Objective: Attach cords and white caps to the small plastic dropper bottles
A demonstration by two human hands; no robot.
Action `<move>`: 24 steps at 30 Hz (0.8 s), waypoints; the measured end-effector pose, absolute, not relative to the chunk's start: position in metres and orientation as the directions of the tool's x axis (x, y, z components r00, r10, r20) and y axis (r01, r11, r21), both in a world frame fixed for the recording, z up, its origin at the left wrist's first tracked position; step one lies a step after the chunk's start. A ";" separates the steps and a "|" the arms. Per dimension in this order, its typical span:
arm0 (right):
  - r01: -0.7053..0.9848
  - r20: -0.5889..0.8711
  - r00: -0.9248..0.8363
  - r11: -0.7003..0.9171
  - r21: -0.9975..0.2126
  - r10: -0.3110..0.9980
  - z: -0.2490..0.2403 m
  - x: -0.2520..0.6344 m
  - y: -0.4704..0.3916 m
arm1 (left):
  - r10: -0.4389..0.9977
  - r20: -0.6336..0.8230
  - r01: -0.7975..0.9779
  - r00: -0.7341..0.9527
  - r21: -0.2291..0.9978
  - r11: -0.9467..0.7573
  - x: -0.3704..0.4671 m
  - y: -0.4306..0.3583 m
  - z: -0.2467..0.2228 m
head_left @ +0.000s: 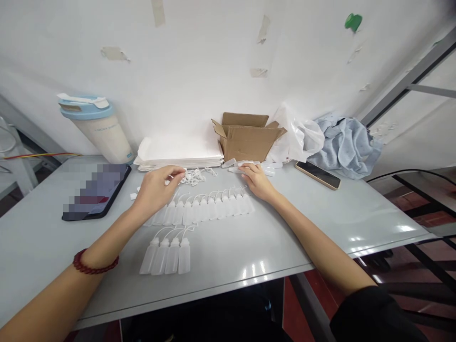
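Note:
My left hand (158, 186) is over the left end of the long bottle row, thumb and index finger pinched on a small white piece beside a pile of white caps with thin tubes (195, 176). My right hand (257, 180) rests with its fingers on loose clear bottles (272, 165) in front of the cardboard box. Between the hands runs a long row of translucent bottles with curved white tubes (210, 209). Nearer the front edge, a shorter group of similar bottles (172, 257) lies side by side. Whether my right fingers grip a bottle is hard to make out.
Behind the hands are stacked white envelopes (181, 151), an open cardboard box (247, 142), a plastic bag (299, 137) and a blue cloth (347, 145). A tumbler (103, 133) and a large phone (99, 192) are left, another phone (318, 175) right, on the grey table (256, 256).

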State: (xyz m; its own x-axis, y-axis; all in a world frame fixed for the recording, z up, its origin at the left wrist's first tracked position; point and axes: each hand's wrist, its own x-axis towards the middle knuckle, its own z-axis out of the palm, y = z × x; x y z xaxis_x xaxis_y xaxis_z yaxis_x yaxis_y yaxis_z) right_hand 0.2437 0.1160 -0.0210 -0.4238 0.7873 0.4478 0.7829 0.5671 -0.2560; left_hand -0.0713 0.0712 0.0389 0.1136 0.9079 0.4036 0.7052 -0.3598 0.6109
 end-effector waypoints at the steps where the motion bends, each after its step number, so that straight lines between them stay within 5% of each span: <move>1: 0.779 0.437 -0.434 0.572 -0.257 0.788 -0.021 0.244 0.116 | 0.902 0.419 0.703 0.104 0.611 -0.365 -0.071 0.070 0.039; 11: 0.769 0.372 -0.459 0.570 -0.288 0.807 -0.019 0.243 0.114 | 0.910 0.402 0.502 -0.098 0.810 -0.304 -0.063 0.066 0.046; 24: 0.731 0.435 -0.433 0.590 -0.344 0.789 -0.014 0.240 0.110 | 0.930 0.359 0.494 -0.074 0.824 -0.279 -0.060 0.062 0.047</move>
